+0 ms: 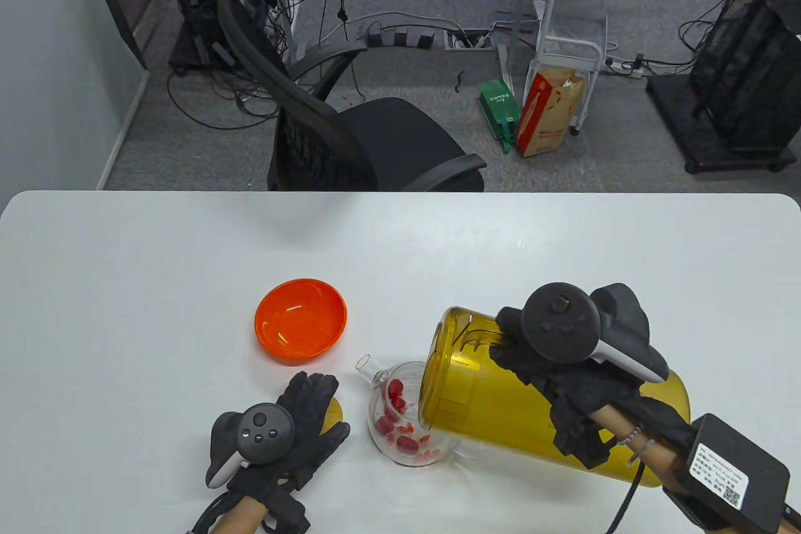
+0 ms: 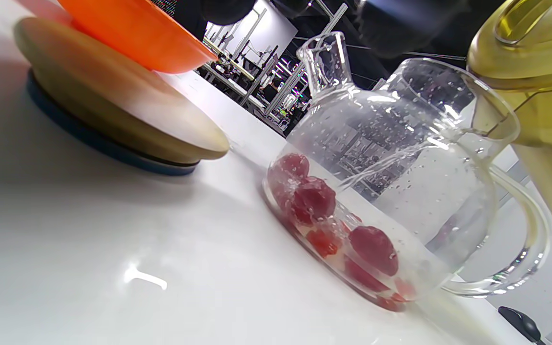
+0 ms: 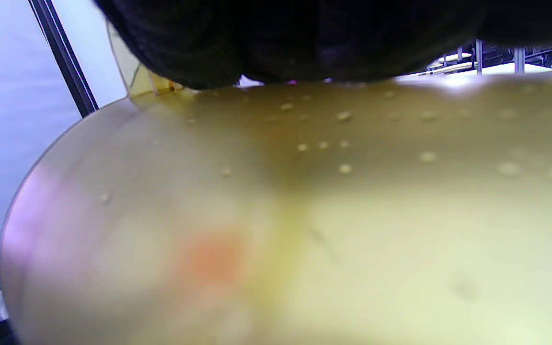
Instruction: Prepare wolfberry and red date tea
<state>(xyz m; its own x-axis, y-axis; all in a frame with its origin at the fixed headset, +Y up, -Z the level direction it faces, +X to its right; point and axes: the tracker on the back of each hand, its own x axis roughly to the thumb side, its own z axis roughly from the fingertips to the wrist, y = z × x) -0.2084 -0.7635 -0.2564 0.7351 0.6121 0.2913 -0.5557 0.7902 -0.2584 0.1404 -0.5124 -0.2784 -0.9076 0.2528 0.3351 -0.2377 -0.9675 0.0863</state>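
Starting on the left, the orange bowl [image 1: 300, 320] sits on the white desk [image 1: 125, 283], looking empty from above. Just below it the left hand [image 1: 300, 427] lies flat, palm down with fingers spread, on a round wooden lid [image 2: 113, 110]; from the table view only a sliver of the lid pokes out from under the fingers, so the grip is loose and resting, not clenched. In the left wrist view the lid lies flat on the desk with a dark blue ring underneath, and the bowl shows right behind it. Next over is the glass teapot [image 1: 407, 421], just beside the left hand, spout pointing up-left toward the bowl and its clear handle on the far side from the lid. Red dates [image 2: 314, 199] and smaller red bits sit at the bottom in a shallow bit of water, and droplets cling to the inside wall. Over the teapot's open top leans the yellow pitcher [image 1: 488, 390], tipped well over with its mouth right at the teapot's rim. The right hand [image 1: 563, 365] is wrapped over the pitcher's upper side, grasping it. I think a thin stream is going in, but the right wrist view is just a yellow blur, so can't swear to it.
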